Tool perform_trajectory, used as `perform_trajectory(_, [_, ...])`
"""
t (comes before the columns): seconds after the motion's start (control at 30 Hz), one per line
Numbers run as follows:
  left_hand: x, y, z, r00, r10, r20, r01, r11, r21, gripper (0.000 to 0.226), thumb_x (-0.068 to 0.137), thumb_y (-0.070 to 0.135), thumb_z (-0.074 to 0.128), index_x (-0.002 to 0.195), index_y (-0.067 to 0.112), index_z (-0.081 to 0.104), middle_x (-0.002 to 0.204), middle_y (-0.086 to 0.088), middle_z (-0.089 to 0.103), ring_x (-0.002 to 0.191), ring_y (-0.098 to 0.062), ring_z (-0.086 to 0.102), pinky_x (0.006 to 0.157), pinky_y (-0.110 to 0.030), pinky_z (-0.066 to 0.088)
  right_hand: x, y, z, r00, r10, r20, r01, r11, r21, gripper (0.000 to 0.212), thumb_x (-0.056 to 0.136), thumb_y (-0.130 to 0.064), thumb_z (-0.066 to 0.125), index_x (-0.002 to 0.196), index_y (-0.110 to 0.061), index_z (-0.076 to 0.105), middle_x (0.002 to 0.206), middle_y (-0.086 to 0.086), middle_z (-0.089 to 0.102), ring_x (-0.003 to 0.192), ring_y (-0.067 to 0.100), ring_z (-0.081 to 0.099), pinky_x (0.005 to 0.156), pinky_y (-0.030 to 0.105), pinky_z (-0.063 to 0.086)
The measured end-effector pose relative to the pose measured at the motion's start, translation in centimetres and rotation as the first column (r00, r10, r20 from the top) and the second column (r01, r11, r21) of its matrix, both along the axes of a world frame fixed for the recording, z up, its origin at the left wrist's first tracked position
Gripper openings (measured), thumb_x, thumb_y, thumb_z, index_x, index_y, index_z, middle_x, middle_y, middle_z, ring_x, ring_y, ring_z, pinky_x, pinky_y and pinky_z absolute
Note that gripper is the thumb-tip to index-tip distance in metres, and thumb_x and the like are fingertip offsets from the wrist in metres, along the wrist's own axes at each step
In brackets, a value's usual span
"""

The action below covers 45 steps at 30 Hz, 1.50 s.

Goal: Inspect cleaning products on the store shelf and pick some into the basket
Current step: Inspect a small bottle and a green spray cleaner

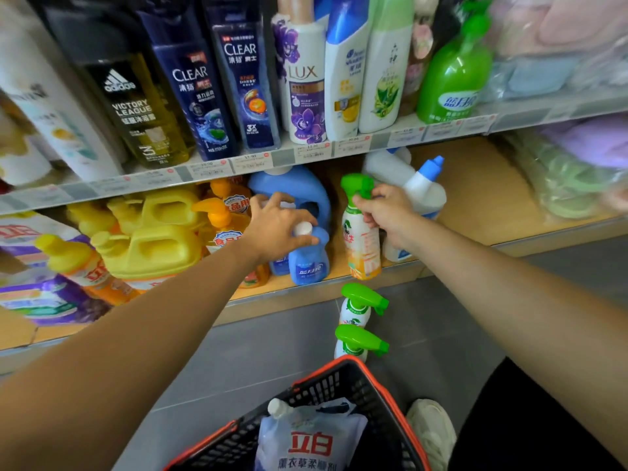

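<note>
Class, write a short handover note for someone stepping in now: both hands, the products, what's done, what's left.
Left hand grips the top of the small blue plastic bottle with a white cap, standing on the lower shelf.
Right hand grips the neck of the white-and-orange plastic spray bottle with a green trigger, at the shelf's front edge.
Done: a white refill pouch with red lettering lies in the black mesh basket with an orange rim.
Left: inspect both bottles, put chosen ones in the basket.
</note>
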State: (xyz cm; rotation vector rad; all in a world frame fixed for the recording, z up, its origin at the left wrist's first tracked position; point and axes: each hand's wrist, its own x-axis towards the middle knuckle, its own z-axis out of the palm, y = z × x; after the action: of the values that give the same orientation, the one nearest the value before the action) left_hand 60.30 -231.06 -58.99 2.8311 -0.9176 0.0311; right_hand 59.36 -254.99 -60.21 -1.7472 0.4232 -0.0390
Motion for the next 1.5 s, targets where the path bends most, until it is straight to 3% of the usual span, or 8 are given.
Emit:
perform_trajectory(0.23, [-0.8,1.3,1.6,0.996,-0.032,0.088,0.014,0.980,0.198,0.048,0.090,0.069,0.054,0.130,0.044,0.059,0.127,0.006,0.061,0.130,-0.019,0.034,0.098,-0.046,0.024,-5.9,-0.3,5.3,0.992,0.111,0.055,-0.109,0.994,-0.029,0.010,0.088,-0.016,0.076,0.086,-0.016,0.066,0.049,-0.014,0.057,0.041,-0.002,0.049,0.041,0.011,0.036])
perform_trajectory(0.47, [-3.2,2.1,2.4,0.996,0.070,-0.047,-0.067,0.997,0.048,0.062,0.092,0.050,0.065,0.150,0.037,0.045,0.154,0.006,0.046,0.139,-0.024,0.033,0.106,-0.046,0.030,-11.0,0.2,8.2,0.959,0.211,0.189,-0.188,0.973,-0.131,0.020,0.089,-0.010,0.073,0.105,0.001,0.068,0.067,-0.009,0.070,0.053,-0.008,0.059,0.050,0.008,0.041])
perform_trajectory(0.6, [-6.6,3.3,4.0,0.996,0.030,-0.090,-0.047,0.978,-0.201,0.068,0.087,0.039,0.077,0.148,0.028,0.049,0.150,0.004,0.052,0.137,-0.025,0.041,0.111,-0.044,0.034,-13.2,1.3,9.0,0.897,0.392,0.204,-0.346,0.910,-0.228,0.012,0.088,-0.015,0.074,0.099,-0.010,0.072,0.085,0.004,0.077,0.075,0.004,0.068,0.063,0.019,0.049])
perform_trajectory(0.83, [-15.9,4.6,8.5,0.891,-0.230,-0.391,-0.118,0.715,-0.689,0.053,0.089,0.020,0.076,0.138,0.013,0.057,0.126,-0.002,0.068,0.114,-0.015,0.066,0.096,-0.036,0.056,-16.1,5.3,10.9,0.779,0.598,0.187,-0.586,0.801,-0.119,0.019,0.089,-0.014,0.073,0.097,-0.031,0.074,0.088,-0.005,0.078,0.079,0.002,0.070,0.066,0.018,0.054])
perform_trajectory(1.0, [-19.5,6.4,8.8,0.868,-0.191,-0.458,-0.294,0.545,-0.785,0.042,0.086,0.020,0.072,0.124,0.004,0.063,0.111,-0.018,0.069,0.104,-0.034,0.066,0.088,-0.043,0.056,-17.8,8.2,9.9,0.777,0.576,0.254,-0.589,0.808,-0.028,0.014,0.087,-0.010,0.073,0.098,-0.019,0.073,0.082,0.004,0.075,0.073,0.012,0.067,0.062,0.027,0.055])
perform_trajectory(1.17, [-21.5,7.6,6.8,0.858,-0.141,-0.495,-0.393,0.441,-0.807,0.038,0.081,0.019,0.075,0.117,0.013,0.065,0.113,-0.016,0.069,0.101,-0.018,0.068,0.087,-0.033,0.057,-19.2,9.5,9.1,0.760,0.543,0.357,-0.542,0.833,-0.112,0.034,0.075,-0.007,0.084,0.097,-0.030,0.073,0.094,0.001,0.077,0.088,0.014,0.073,0.081,0.028,0.059])
perform_trajectory(1.33, [-21.2,8.8,6.2,0.840,-0.144,-0.524,-0.423,0.431,-0.797,0.037,0.082,0.019,0.075,0.118,0.015,0.065,0.115,-0.018,0.069,0.106,-0.030,0.068,0.090,-0.041,0.056,-19.8,10.3,8.2,0.749,0.517,0.414,-0.431,0.855,-0.287,0.037,0.074,-0.008,0.086,0.100,-0.031,0.072,0.082,-0.018,0.071,0.078,0.002,0.069,0.073,0.012,0.052])
perform_trajectory(1.5, [-20.2,9.8,6.4,0.843,-0.162,-0.512,-0.376,0.502,-0.779,0.041,0.083,0.024,0.077,0.121,0.017,0.065,0.115,-0.011,0.071,0.105,-0.022,0.068,0.091,-0.038,0.058,-19.8,11.0,8.0,0.672,0.513,0.534,-0.270,0.841,-0.468,0.033,0.073,-0.010,0.086,0.105,-0.012,0.077,0.081,0.001,0.072,0.075,0.011,0.066,0.071,0.016,0.053])
